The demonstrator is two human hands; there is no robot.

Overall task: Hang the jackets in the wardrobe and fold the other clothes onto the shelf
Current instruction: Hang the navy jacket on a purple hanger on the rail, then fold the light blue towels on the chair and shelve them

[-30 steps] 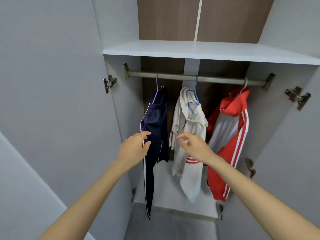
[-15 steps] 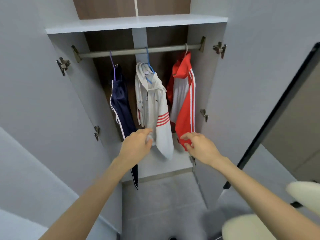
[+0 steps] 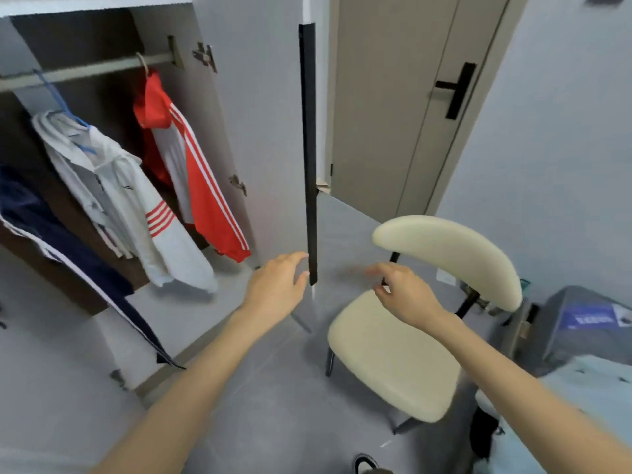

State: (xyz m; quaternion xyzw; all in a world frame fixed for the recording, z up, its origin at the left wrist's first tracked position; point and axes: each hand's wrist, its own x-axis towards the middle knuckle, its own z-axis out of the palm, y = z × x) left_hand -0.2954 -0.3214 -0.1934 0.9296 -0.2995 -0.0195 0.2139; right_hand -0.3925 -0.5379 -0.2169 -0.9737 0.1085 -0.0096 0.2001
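Three jackets hang on the wardrobe rail [image 3: 85, 70] at the left: a navy one [image 3: 51, 234], a white one with red sleeve stripes [image 3: 133, 213] and a red one with white stripes [image 3: 201, 179]. My left hand [image 3: 277, 285] hovers with fingers apart just left of the open wardrobe door's black edge [image 3: 309, 148]. My right hand [image 3: 400, 292] is raised over the cream chair [image 3: 393, 357], fingers loosely spread, holding nothing. A pale blue garment [image 3: 588, 398] lies at the lower right edge.
The wardrobe's white shelf [image 3: 92, 1] shows at the top left. A beige room door with a black handle [image 3: 456, 90] stands behind the chair. A grey bag [image 3: 581, 319] sits at the right. Grey floor lies between wardrobe and chair.
The view has swung right, away from the wardrobe toward the chair. Both hands have left the hanging jackets and moved right with it, empty.
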